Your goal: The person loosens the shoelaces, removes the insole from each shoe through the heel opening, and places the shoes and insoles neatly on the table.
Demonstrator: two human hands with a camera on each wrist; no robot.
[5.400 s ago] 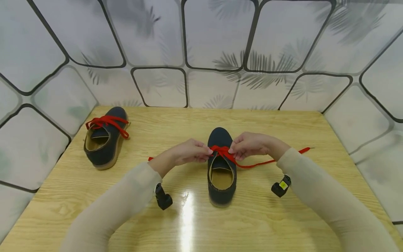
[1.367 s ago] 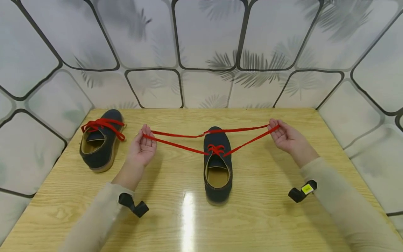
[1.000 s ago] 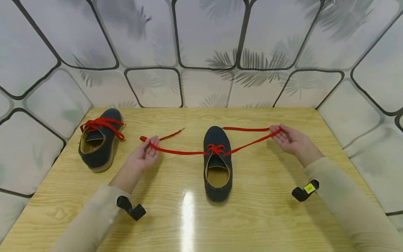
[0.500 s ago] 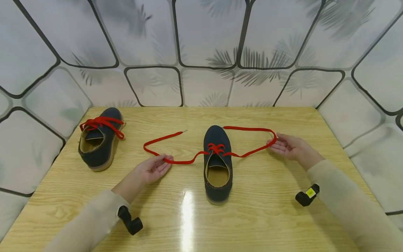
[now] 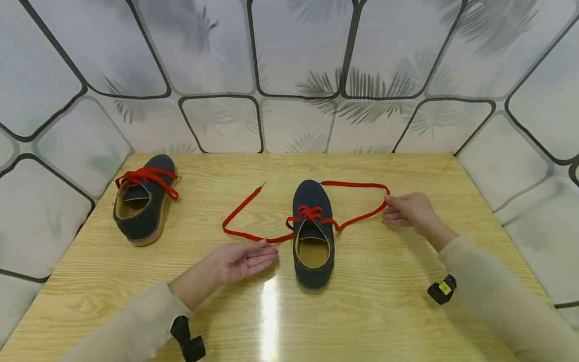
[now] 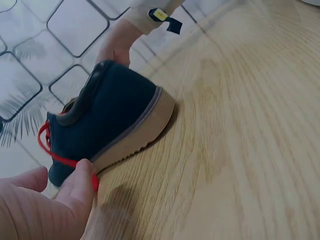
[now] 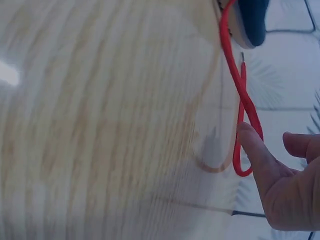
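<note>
A dark blue shoe (image 5: 311, 271) with red laces stands in mid-table, toe away from me, its lace ends spread to both sides. My left hand (image 5: 242, 261) is palm up beside its left side, fingers fairly straight, fingertips right at the left shoelace (image 5: 244, 235). In the left wrist view, that lace runs from the shoe (image 6: 110, 105) to the fingertips. Over on the right, my right hand (image 5: 409, 211) has its fingertips at the bend of the right shoelace (image 5: 362, 217). The right wrist view shows a finger (image 7: 255, 147) against the lace, with the thumb (image 7: 297, 144) apart from it.
A matching shoe (image 5: 142, 221), its red laces tied in a bow, stands at the back left of the wooden table (image 5: 384, 311). A patterned backdrop (image 5: 303, 125) rises behind and at both sides of the table.
Both laces, earlier stretched out wide between the hands, now lie slack in bends. The left hand has moved right and nearer to me, toward the shoe; the right hand has come slightly lower.
</note>
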